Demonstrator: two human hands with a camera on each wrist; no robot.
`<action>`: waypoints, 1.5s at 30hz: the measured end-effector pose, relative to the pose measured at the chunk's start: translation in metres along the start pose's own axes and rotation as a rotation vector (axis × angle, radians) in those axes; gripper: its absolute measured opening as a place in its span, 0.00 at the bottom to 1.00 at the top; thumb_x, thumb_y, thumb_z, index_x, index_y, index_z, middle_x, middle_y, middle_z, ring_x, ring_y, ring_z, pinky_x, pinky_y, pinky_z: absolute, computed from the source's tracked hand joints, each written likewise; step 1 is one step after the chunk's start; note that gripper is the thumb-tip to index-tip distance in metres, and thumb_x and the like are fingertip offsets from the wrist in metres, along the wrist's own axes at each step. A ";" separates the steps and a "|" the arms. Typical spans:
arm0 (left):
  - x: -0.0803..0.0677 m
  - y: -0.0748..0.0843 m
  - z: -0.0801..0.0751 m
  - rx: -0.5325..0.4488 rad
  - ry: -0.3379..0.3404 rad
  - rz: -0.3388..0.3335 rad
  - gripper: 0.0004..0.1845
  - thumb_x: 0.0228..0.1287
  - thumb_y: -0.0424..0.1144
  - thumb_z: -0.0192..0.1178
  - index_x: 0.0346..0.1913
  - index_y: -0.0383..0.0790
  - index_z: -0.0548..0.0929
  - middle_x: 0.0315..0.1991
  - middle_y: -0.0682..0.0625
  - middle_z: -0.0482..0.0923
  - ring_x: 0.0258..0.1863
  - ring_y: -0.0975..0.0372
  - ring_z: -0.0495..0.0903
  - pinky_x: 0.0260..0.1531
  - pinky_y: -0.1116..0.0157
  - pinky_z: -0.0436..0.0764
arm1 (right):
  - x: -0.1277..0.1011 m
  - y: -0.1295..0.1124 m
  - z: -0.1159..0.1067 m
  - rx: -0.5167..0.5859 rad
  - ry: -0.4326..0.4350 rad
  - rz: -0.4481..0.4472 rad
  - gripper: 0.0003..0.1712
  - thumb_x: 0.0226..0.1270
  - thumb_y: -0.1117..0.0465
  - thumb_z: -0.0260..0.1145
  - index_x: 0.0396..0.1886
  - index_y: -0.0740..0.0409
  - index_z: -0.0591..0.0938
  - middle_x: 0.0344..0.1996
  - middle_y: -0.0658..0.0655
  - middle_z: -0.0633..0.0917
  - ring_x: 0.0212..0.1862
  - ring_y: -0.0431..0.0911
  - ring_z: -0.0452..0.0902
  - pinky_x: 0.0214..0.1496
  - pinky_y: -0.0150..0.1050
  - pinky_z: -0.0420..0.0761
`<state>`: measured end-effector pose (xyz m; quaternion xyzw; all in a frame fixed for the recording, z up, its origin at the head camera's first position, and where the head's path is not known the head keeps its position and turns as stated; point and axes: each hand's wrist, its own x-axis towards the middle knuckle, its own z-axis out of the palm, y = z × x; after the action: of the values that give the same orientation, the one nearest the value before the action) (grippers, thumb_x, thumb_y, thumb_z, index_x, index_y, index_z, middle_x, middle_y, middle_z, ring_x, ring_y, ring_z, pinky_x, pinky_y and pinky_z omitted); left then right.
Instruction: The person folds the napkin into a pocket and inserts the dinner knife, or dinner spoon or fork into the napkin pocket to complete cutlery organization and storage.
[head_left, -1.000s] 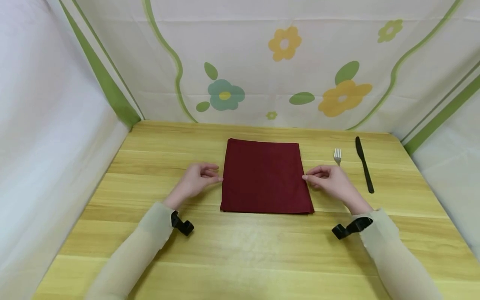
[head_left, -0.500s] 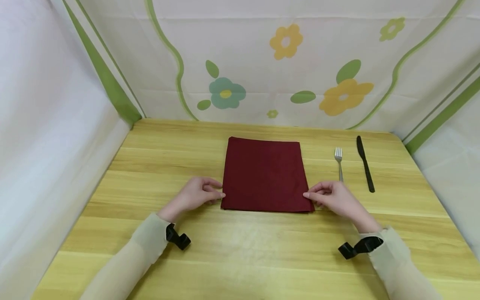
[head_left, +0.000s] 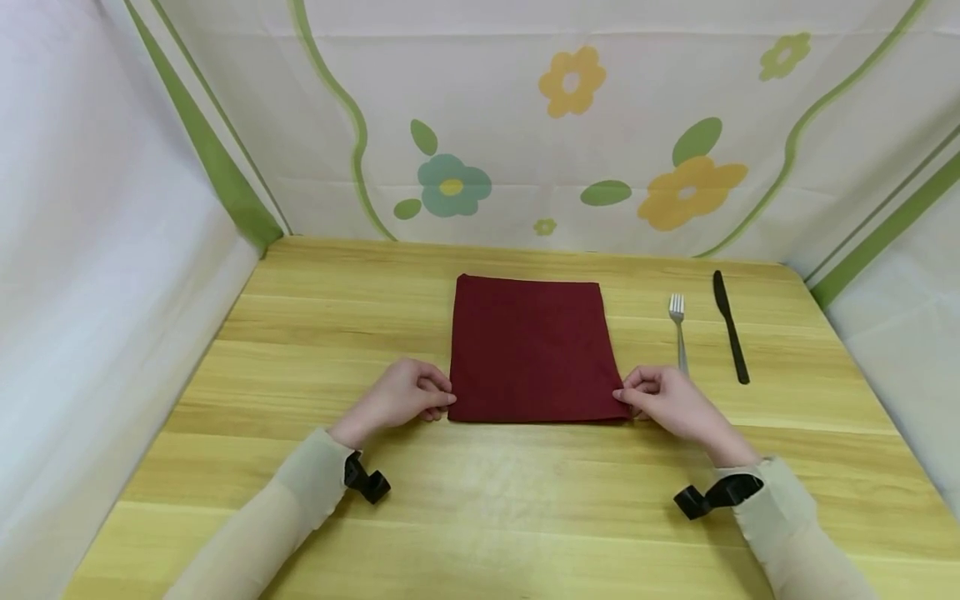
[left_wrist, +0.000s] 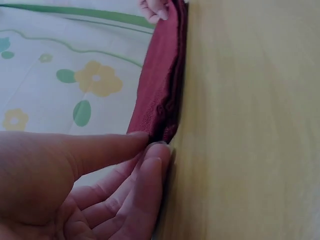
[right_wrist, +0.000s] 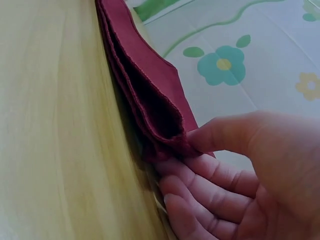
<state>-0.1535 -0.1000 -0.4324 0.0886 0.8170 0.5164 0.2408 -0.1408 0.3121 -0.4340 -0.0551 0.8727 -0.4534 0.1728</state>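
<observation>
A dark red folded cloth napkin [head_left: 532, 350] lies flat in the middle of the table, its layers stacked along the near edge. My left hand [head_left: 401, 393] pinches its near left corner. In the left wrist view, the thumb presses on top of the cloth [left_wrist: 159, 82] with the index finger below. At the near right corner my right hand [head_left: 671, 400] pinches the cloth between thumb and fingers. The right wrist view shows the layers of the napkin [right_wrist: 150, 95] parted in an open fold beside that thumb.
A silver fork [head_left: 678, 321] lies right of the napkin, just beyond my right hand. Further right is a black knife [head_left: 730, 327]. Behind the wooden table [head_left: 510, 517] hangs a white flowered curtain [head_left: 517, 125].
Both hands have slid toward me along the napkin's sides to its near corners and now pinch them. The near edge has shifted slightly right, and more of the fork shows.
</observation>
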 end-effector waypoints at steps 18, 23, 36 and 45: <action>0.001 0.010 0.002 0.279 0.085 0.003 0.08 0.64 0.37 0.72 0.37 0.37 0.83 0.24 0.54 0.82 0.23 0.62 0.81 0.26 0.64 0.79 | -0.004 -0.001 0.004 0.020 0.015 -0.003 0.19 0.63 0.57 0.78 0.43 0.67 0.83 0.27 0.56 0.86 0.26 0.48 0.81 0.28 0.39 0.83; 0.004 0.009 0.002 0.305 0.092 -0.004 0.15 0.62 0.36 0.74 0.46 0.35 0.80 0.23 0.54 0.82 0.22 0.62 0.80 0.25 0.64 0.77 | -0.006 -0.004 0.005 -0.009 0.021 0.033 0.25 0.62 0.54 0.78 0.48 0.68 0.81 0.26 0.56 0.85 0.26 0.49 0.82 0.28 0.41 0.84; 0.002 0.011 0.004 0.356 0.080 -0.010 0.24 0.58 0.37 0.77 0.54 0.34 0.78 0.26 0.55 0.82 0.26 0.64 0.80 0.34 0.62 0.79 | -0.015 -0.012 0.011 -0.076 -0.026 0.111 0.18 0.61 0.51 0.79 0.31 0.61 0.83 0.18 0.55 0.83 0.22 0.48 0.79 0.25 0.40 0.82; 0.004 0.010 -0.002 0.371 0.068 0.006 0.29 0.58 0.40 0.77 0.58 0.33 0.77 0.26 0.55 0.81 0.25 0.62 0.79 0.33 0.62 0.78 | -0.016 -0.010 0.012 -0.066 -0.007 0.125 0.20 0.59 0.50 0.80 0.33 0.61 0.84 0.20 0.55 0.84 0.24 0.48 0.81 0.27 0.40 0.83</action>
<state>-0.1587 -0.0952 -0.4244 0.1164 0.9056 0.3603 0.1909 -0.1225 0.3012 -0.4283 -0.0076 0.8883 -0.4124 0.2021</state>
